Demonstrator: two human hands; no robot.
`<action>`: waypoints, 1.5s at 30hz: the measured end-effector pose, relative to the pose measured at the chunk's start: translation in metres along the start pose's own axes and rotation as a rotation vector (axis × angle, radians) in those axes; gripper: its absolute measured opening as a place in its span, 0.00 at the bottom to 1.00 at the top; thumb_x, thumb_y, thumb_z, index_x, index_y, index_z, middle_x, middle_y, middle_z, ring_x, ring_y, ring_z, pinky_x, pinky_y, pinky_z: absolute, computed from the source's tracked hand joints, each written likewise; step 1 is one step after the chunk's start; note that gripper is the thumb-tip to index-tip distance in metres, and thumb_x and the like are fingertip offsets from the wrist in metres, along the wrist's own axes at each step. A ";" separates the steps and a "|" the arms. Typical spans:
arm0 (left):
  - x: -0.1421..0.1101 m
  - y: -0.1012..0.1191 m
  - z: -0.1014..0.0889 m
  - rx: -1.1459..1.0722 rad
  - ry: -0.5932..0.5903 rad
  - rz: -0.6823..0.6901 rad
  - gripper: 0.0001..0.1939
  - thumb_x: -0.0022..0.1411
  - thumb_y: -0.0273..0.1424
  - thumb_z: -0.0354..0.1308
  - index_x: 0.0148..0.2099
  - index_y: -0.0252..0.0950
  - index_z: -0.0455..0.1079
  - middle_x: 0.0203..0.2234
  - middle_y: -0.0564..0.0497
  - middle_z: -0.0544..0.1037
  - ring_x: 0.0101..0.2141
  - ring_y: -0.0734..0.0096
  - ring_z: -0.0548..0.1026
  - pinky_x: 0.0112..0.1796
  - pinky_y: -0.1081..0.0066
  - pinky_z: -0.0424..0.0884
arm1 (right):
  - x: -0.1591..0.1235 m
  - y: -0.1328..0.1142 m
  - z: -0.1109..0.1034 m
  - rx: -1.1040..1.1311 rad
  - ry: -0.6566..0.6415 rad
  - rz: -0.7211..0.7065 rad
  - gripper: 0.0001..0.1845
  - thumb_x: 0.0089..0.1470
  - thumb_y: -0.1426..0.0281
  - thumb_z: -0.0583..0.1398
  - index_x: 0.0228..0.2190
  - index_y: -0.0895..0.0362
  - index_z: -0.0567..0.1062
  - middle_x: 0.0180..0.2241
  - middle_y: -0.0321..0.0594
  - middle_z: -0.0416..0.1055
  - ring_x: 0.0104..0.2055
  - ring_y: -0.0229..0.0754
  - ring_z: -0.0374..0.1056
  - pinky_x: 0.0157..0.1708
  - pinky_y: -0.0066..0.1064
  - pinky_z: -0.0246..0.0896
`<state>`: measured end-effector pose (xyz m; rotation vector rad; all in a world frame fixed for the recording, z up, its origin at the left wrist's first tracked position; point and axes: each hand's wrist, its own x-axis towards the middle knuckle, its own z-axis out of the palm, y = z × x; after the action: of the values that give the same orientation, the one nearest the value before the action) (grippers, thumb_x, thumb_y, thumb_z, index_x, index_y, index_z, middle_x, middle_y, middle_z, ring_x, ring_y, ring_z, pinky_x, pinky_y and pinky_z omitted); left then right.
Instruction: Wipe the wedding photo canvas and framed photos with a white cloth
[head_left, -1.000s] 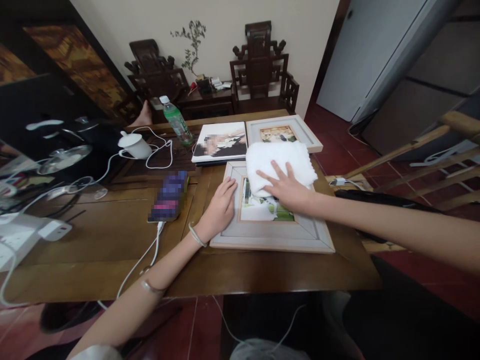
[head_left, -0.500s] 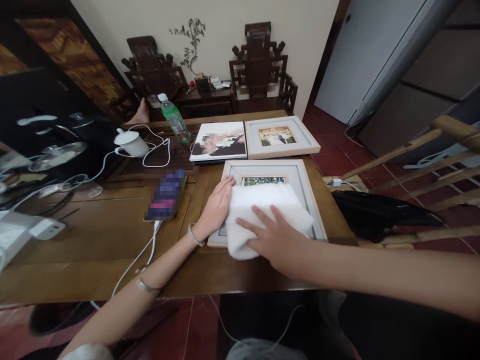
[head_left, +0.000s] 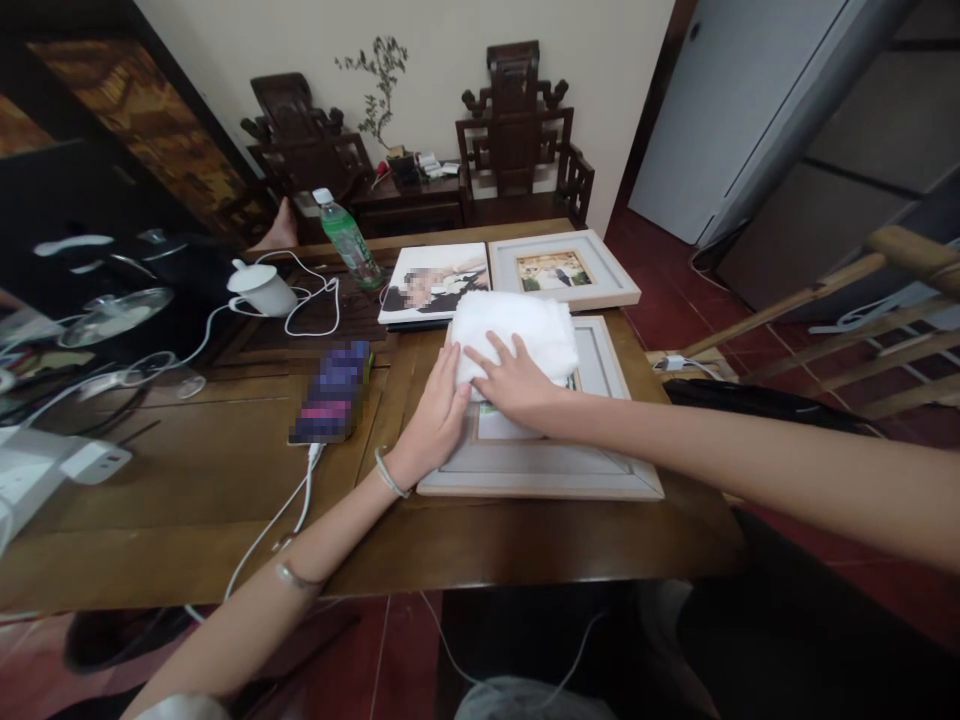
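Note:
A folded white cloth [head_left: 517,325] lies over the upper part of a light wooden picture frame [head_left: 540,488], hiding most of the photo in it. My right hand [head_left: 517,385] presses down on the cloth with spread fingers, its palm over the near edge of the cloth. Along the left side of the frame rests my left hand [head_left: 439,415], fingers stretched out, its tips beside the cloth's left edge. Behind the cloth are a photo panel [head_left: 442,280] and a second picture frame [head_left: 570,268], lying side by side.
A phone [head_left: 334,390] on a white cable lies left of my left hand. Further back stand a lidded white cup [head_left: 262,288] and a green bottle [head_left: 349,240]. A power strip [head_left: 30,470] and a pot [head_left: 120,310] are at the far left. A bamboo rack [head_left: 885,310] stands at the right.
My right hand has slid the white cloth away from me and slightly left across the frame, uncovering its near part. My left hand remains at the frame's left side, its thumb now showing.

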<state>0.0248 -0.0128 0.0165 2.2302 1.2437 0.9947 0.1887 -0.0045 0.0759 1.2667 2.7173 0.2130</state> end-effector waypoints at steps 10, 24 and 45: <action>-0.001 0.002 -0.001 0.069 -0.040 -0.013 0.29 0.71 0.41 0.36 0.68 0.31 0.43 0.66 0.38 0.48 0.66 0.60 0.47 0.64 0.54 0.45 | -0.088 -0.029 -0.017 0.133 -0.178 -0.238 0.26 0.47 0.74 0.64 0.50 0.55 0.73 0.65 0.44 0.48 0.65 0.67 0.42 0.58 0.62 0.46; -0.001 -0.010 0.004 0.142 -0.002 0.078 0.25 0.65 0.23 0.41 0.64 0.33 0.53 0.64 0.38 0.53 0.65 0.56 0.49 0.62 0.48 0.51 | -0.073 -0.043 -0.024 0.116 -0.091 -0.244 0.16 0.58 0.73 0.54 0.45 0.56 0.77 0.60 0.49 0.59 0.61 0.65 0.52 0.53 0.57 0.55; 0.000 -0.015 0.000 0.189 -0.051 0.160 0.31 0.57 0.17 0.42 0.64 0.33 0.53 0.64 0.38 0.53 0.65 0.55 0.48 0.62 0.48 0.50 | -0.108 0.078 -0.001 -0.219 -0.045 0.098 0.17 0.50 0.83 0.54 0.36 0.58 0.79 0.58 0.48 0.64 0.60 0.57 0.57 0.52 0.54 0.54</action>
<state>0.0163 -0.0050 0.0064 2.5176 1.1966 0.9029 0.3162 -0.0379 0.0984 1.3238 2.5148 0.4721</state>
